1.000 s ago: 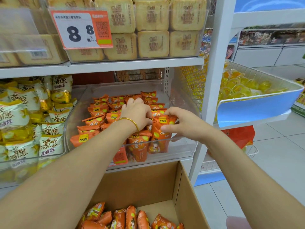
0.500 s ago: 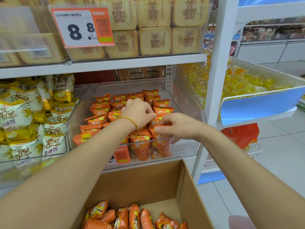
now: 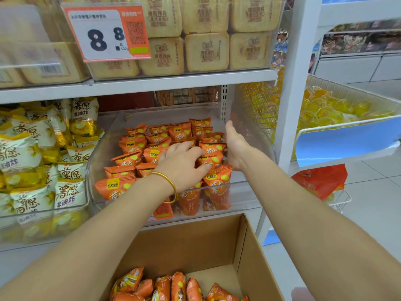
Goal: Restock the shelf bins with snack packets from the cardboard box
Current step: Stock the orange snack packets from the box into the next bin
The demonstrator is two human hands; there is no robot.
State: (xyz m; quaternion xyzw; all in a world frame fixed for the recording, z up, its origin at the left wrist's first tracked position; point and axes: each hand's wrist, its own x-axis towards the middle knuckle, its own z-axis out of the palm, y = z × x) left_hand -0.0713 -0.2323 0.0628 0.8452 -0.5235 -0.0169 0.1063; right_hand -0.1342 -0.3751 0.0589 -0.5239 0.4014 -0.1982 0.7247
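A clear plastic shelf bin (image 3: 256, 135) holds several rows of orange snack packets (image 3: 156, 137). My left hand (image 3: 184, 164), with a gold bangle at the wrist, rests spread on top of the packets in the middle of the bin. My right hand (image 3: 235, 144) stands edge-on with straight fingers against the right side of the packet rows, pressing them from the right. Neither hand holds a packet. Below the shelf the open cardboard box (image 3: 253, 253) shows more orange packets (image 3: 173, 287) at its bottom.
To the left sits a bin of yellow-white snack bags (image 3: 32, 159). The shelf above carries beige biscuit packs (image 3: 206, 51) and an orange price tag (image 3: 106, 31). Right of the white upright (image 3: 288, 118) is a wire basket of yellow sweets (image 3: 338, 109); tiled floor lies beyond.
My right hand has let go of the front packet, straightened and moved deeper along the right side of the rows. My left hand has spread flat over the packets.
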